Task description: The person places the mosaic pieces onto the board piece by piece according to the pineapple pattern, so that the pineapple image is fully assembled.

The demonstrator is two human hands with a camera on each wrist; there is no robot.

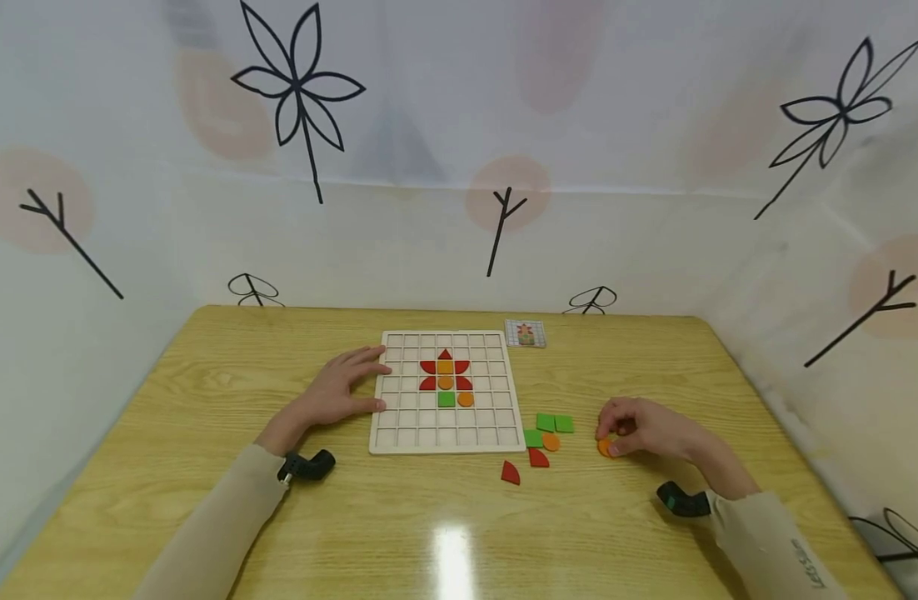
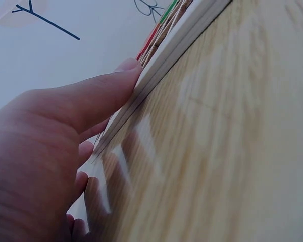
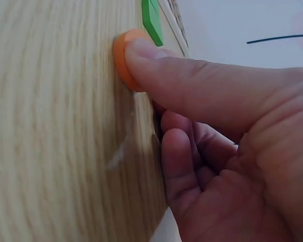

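A white grid board (image 1: 402, 436) lies on the table with a figure of red, orange and green pieces laid in its squares. My left hand (image 1: 337, 387) rests at the board's left edge, fingers spread and fairly straight; in the left wrist view the thumb (image 2: 106, 93) touches the rim. To the right of the board, my right hand (image 1: 645, 429) pinches an orange disc (image 1: 605, 448) low at the tabletop. The right wrist view has the thumb pressed on that disc (image 3: 122, 60), with the other fingers curled and the index finger mostly hidden.
Between the board and my right hand lie several green squares (image 1: 564, 424), another orange disc (image 1: 551, 442) and two red quarter-circles (image 1: 511, 473). A small pattern card (image 1: 526, 333) sits by the board's far right corner. Printed white cloth (image 1: 399, 242) hangs behind the table.
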